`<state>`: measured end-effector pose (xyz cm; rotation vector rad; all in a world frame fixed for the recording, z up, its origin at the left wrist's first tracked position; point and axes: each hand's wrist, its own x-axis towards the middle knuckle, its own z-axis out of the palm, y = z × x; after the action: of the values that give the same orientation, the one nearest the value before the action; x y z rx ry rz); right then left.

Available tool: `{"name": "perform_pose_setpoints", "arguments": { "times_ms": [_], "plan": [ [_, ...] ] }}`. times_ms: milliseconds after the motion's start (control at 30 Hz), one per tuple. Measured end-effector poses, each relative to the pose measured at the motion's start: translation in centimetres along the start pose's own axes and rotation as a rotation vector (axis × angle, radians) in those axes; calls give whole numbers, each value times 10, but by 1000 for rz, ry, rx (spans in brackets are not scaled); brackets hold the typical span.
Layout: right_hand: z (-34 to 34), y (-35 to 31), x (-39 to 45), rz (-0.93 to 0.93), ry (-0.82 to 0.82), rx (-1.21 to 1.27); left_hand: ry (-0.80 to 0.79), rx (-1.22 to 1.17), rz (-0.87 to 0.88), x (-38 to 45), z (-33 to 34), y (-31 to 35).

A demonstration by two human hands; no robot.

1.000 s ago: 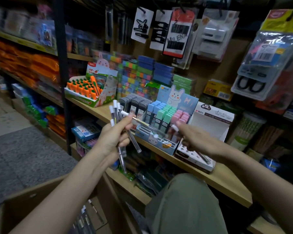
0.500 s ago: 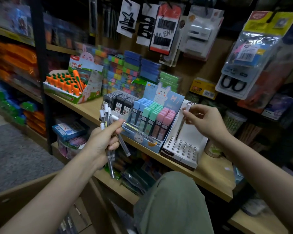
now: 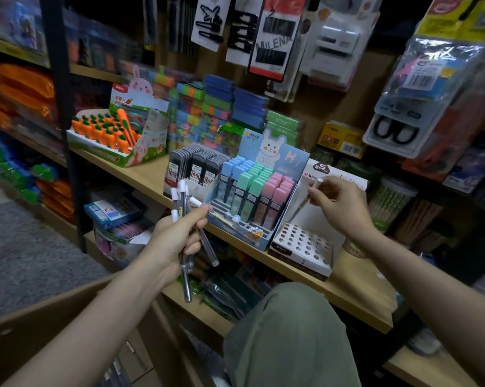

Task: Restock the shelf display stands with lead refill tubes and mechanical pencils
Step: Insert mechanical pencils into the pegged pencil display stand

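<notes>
My left hand (image 3: 174,238) grips a bundle of several clear mechanical pencils with white caps (image 3: 183,213) in front of the shelf. My right hand (image 3: 337,208) pinches one clear pencil (image 3: 305,199) by its upper end, tip slanting down over the white display stand with round holes (image 3: 302,244). The holes I can see hold nothing. Left of it stands a blue rabbit-printed stand (image 3: 259,191) with blue, green and pink lead refill tubes, and a tray of dark lead cases (image 3: 193,166).
An orange carrot-item display box (image 3: 115,135) sits further left on the wooden shelf (image 3: 355,289). Packaged goods hang above. An open cardboard box (image 3: 34,339) lies at lower left, and my knee in green trousers (image 3: 286,331) rises below the shelf.
My right hand has lifted from low at the white stand's front to above it, now holding a single pencil with its tip down over the holes. The left hand's bundle stays put.
</notes>
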<state>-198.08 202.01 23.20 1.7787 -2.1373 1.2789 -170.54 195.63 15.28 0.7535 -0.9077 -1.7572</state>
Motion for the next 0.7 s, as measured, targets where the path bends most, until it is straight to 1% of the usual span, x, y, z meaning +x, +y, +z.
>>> {"name": "perform_pose_setpoints", "arguments": {
  "times_ms": [133,267,333,400,567,700],
  "plan": [
    [1,0,6,15,-20,-66,-1,1,-12,-1,0,-4],
    [11,-9,13,-20,27,-49,-1,9,-19,-1,1,-6],
    [19,-11,15,-47,26,-87,-10,14,-18,-2,0,-7],
    [26,-8,14,-54,22,-90,-16,16,-16,-2,-2,-7],
    [34,2,9,-64,79,-109,-18,13,-11,-1,-4,-7],
    [37,5,2,-47,52,-107,-72,37,-13,-3,-2,-6]
  ]
}}
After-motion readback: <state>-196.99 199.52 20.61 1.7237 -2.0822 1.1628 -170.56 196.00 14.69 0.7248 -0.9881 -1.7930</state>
